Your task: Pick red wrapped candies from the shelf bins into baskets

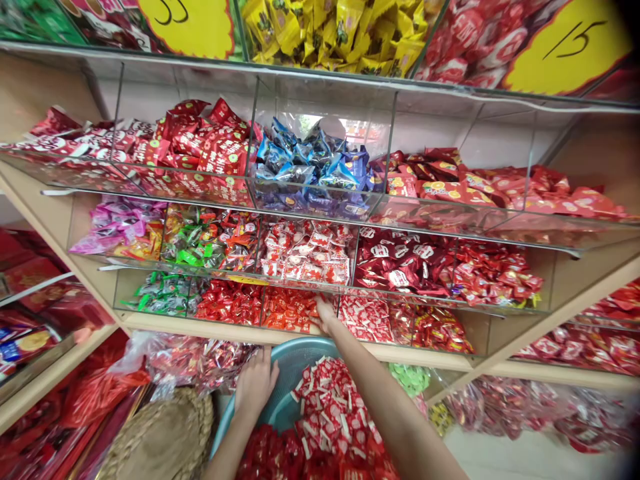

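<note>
Head camera showed the right hand (pixel 326 316) beside the orange-red wrapped candies (pixel 290 308) on the bottom shelf (pixel 425 356) (whether it gripped any, I could not tell); the left hand (pixel 255 381), with fingers loosely extended, was at the teal plastic basin (pixel 295 357), which contained red-and-white wrapped candies (pixel 327 397)

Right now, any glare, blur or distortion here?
Head view: a bright reflection behind the blue shiny-wrapped candies; red bagged candies at lower right smeared, small red-and-white wrapped candies in the round teal plastic basin clearer; pale wooden shelf sides slanting; upper right corner dark.
</note>
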Motion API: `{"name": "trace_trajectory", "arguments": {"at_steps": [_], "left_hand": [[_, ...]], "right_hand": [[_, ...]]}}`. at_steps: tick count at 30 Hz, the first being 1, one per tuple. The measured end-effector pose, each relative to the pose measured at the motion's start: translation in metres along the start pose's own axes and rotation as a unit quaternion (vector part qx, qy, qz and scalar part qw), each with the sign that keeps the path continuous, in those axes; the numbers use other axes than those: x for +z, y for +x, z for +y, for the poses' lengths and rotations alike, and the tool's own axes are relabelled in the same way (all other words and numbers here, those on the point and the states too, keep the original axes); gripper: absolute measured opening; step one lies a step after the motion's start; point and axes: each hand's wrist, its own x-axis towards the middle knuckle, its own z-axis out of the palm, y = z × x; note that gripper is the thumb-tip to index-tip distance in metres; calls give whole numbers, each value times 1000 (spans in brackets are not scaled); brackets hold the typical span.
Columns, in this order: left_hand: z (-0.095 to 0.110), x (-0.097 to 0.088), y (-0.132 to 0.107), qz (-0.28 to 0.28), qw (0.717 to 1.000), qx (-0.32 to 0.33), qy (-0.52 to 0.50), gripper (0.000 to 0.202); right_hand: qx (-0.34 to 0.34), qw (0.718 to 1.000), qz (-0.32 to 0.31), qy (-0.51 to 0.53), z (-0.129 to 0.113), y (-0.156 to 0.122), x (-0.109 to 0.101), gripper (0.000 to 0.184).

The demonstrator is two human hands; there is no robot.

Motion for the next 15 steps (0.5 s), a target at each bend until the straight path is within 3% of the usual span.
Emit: {"name": "trace_trajectory", "arguments": {"at_steps": [5, 9, 10, 12, 15], "left_hand": [[1, -1, 1, -9, 1000, -2, -6, 39], [0, -2, 1, -11, 1000, -4, -16, 40], [0, -2, 1, -13, 1000, -4, -16, 40], [-1, -3, 1, -16, 1000, -3, -18, 40], [0, -6, 1, -19, 999, -4, -26, 40]], "right_hand": [[6, 984, -41, 175, -6, -10, 5, 31], [-2, 957, -99, 274, -5, -40, 1, 29], [-1, 944, -121, 306, -3, -52, -2, 27], [18, 888, -192, 418, 5, -80, -10, 26], [59, 826, -237, 508, 24, -122, -24, 25]]}}
